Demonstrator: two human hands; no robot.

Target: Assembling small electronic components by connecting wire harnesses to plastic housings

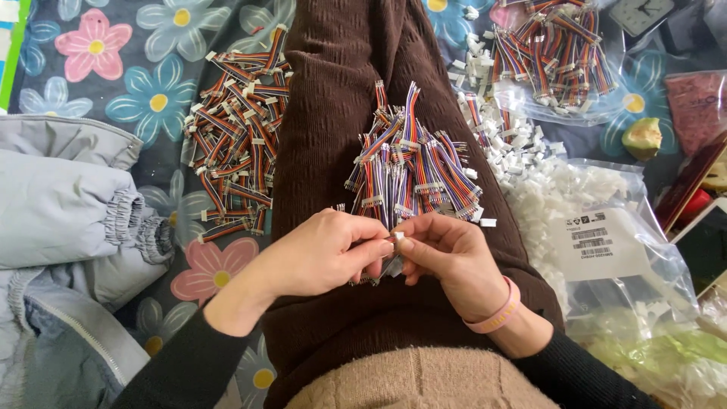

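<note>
1. The left hand (314,254) comes in from the lower left in a black sleeve, knuckles up, its fingers (371,246) curled and pinched shut on a short multicoloured ribbon-wire lead with a small white plastic connector (395,241).
2. The right hand (447,261) comes in from the lower right and wears a pink band (496,314) at the wrist. Its thumb and forefinger meet the left fingertips and are closed on the same lead from the other side.
3. The lead sits between the two hands, just above the lap; only its white end and some striped wire under the hands show, the rest is hidden by the fingers.
4. Just beyond the hands, a loose heap of the same rainbow-striped leads with white ends (413,170) lies on the brown corduroy-clad leg (333,83), fanned upward and touching the hands' far side.
5. To the left, on the dark flower-printed blanket (151,98), lies a second pile of folded wire bundles in red and orange tones (235,136), beside a pale grey padded jacket (60,197).
6. To the right lie scattered white plastic connector housings (522,151) and a clear plastic bag of them with a white label (606,242).
7. Farthest off, at the upper right, a clear bag holds more striped wire leads (556,53).
</note>
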